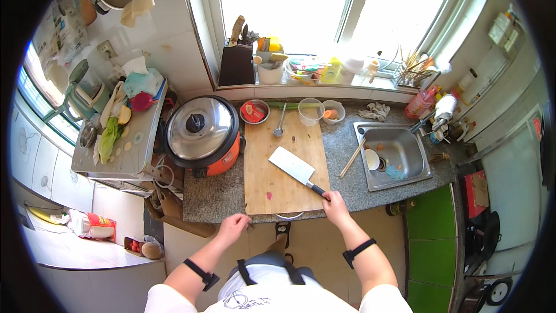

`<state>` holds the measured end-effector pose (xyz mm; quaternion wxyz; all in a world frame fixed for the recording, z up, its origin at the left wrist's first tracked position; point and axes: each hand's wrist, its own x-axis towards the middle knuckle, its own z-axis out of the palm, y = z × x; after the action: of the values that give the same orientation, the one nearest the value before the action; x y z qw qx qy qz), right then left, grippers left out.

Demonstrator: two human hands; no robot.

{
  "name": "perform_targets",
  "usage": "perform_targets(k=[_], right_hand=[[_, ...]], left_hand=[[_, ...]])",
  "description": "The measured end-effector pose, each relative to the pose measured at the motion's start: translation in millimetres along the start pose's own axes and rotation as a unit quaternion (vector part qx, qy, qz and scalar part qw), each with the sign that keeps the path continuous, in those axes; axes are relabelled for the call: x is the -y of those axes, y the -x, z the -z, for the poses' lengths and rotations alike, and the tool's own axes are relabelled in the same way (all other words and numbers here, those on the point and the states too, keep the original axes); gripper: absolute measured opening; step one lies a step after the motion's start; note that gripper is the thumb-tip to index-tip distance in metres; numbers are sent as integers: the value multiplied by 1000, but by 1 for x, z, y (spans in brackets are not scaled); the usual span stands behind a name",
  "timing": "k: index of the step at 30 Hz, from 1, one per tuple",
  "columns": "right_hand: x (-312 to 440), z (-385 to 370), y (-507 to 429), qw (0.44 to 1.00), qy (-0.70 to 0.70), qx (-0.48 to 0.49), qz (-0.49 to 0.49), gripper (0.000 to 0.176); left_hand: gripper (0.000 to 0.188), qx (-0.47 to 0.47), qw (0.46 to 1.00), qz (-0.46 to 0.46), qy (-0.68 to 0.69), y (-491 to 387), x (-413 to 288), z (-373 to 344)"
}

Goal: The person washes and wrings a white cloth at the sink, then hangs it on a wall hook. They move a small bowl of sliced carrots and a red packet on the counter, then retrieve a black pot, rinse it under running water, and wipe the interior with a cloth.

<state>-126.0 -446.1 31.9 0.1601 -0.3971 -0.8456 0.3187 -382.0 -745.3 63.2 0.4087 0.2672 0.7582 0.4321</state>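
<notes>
My right hand (336, 208) grips the black handle of a Chinese cleaver (292, 166). Its broad blade lies over a wooden cutting board (284, 200), pointing up and to the left. Near the board's lower left corner is my left hand (234, 228), fingers loosely curled, with nothing visible in it. On the board's upper part rests a metal spoon (279, 128). Small dark bits and a pink stain (269, 196) mark the wood. Along the board's far edge are a metal bowl (260, 108) holding a red packet, a green stalk (282, 105) and a clear plastic cup (310, 113).
An orange cooker (221, 161) with a steel lid stands left of the board. To the right, chopsticks (352, 158) lean by a steel sink (404, 152) with a white bowl (372, 159) inside. A knife block (236, 63) stands on the windowsill; a white bowl (333, 112) sits behind the board.
</notes>
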Motion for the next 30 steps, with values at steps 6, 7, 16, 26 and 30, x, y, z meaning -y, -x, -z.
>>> perform_targets(k=[6,7,16,26,30], right_hand=[[41,-24,-128,991,-78,89,-61,22],[45,-28,-150,988,-91,109,-60,22],[85,-127,-321,991,-45,17,-122,41],[110,-146,-354,980,-112,-7,-165,25],[133,-64,-334,866,-466,-1,-183,12]], left_hand=[[22,4,1000,-4,1,-118,-23,-16],[22,-9,1000,-17,4,-126,-25,-19],[22,24,998,52,31,-148,-24,-25],[24,-26,995,98,25,-130,-3,-13],[24,-13,993,111,30,-135,-2,-14]])
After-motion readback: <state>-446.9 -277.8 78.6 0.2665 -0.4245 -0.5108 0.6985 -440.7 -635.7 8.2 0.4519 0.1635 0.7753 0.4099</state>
